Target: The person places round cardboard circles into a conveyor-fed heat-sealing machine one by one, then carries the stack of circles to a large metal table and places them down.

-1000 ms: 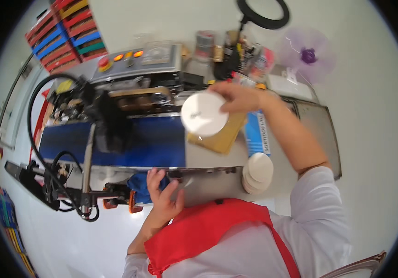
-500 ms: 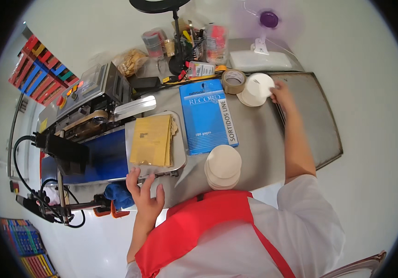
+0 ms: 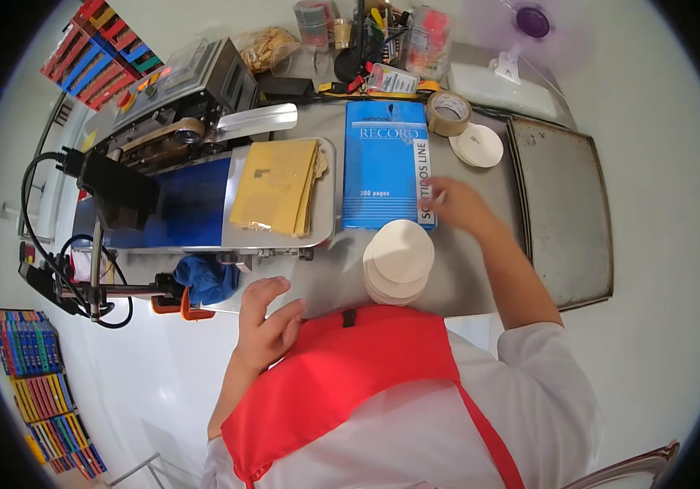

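My right hand (image 3: 457, 204) is open, fingers loosely bent at the right edge of a flat blue paper pack (image 3: 378, 163); I cannot tell if it touches it. Nearest below it stands a stack of round white discs (image 3: 403, 248). A smaller stack of similar discs (image 3: 479, 143) lies at the back right beside a roll of brown tape (image 3: 448, 114). My left hand (image 3: 264, 326) is open and empty, fingers slightly curled, at the bench's front edge left of the front stack. Yellow paper sheets or envelopes (image 3: 272, 183) lie on a metal plate left of the blue pack.
A conveyor machine (image 3: 179, 196) with blue belt, black head and cables fills the left. A blue cloth (image 3: 203, 277) hangs by orange clamps. Metal trays (image 3: 566, 216) lie right; tools (image 3: 366, 33), containers and a purple fan (image 3: 532, 22) are behind. Colored bins stand left.
A second ago my right hand held a white disc, then set it at the back-right stack. It has now released it and moved toward me and left. My left hand has shifted slightly.
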A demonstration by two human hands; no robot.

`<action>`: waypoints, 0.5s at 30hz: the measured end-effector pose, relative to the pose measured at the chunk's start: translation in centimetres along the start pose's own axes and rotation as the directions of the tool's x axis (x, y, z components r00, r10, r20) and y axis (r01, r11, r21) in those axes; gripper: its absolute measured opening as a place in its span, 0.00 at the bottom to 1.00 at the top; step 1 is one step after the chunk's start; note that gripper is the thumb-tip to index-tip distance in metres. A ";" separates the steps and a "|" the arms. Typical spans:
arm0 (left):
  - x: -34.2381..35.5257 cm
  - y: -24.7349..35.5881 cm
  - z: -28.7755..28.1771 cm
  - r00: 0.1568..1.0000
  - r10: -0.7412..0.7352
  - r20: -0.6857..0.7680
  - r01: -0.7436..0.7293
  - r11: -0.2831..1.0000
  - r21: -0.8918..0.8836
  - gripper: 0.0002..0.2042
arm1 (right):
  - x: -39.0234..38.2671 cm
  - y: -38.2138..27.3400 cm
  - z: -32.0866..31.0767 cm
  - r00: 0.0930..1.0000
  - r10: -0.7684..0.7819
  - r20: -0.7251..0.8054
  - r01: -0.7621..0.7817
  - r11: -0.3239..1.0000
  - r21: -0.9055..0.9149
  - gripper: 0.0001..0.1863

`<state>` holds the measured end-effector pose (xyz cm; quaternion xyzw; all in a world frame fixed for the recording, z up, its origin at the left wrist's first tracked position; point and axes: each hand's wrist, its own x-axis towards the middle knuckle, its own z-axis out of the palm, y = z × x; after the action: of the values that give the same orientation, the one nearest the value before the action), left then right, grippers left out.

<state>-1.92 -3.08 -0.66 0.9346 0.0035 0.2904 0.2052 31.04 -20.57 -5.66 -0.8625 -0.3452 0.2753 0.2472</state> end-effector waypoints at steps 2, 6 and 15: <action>0.3 0.1 -0.1 1.000 0.015 0.013 -0.015 1.000 -0.026 0.18 | -1.8 -1.9 1.7 0.972 -0.232 -0.026 0.226 0.964 -0.140 0.30; 0.8 -0.1 -0.6 0.997 0.082 0.016 -0.081 0.996 -0.049 0.17 | -1.5 -1.1 3.7 0.970 -0.241 0.033 0.238 0.916 -0.324 0.31; 1.0 -2.2 -2.6 0.994 0.088 -0.068 -0.086 0.996 0.025 0.14 | -1.2 0.7 0.4 0.971 -0.218 0.099 0.194 0.959 0.208 0.14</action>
<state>-2.27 0.08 0.97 0.9256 -0.0269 0.3311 0.1817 30.35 -21.85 -6.05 -0.7749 -0.4188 0.3322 0.3373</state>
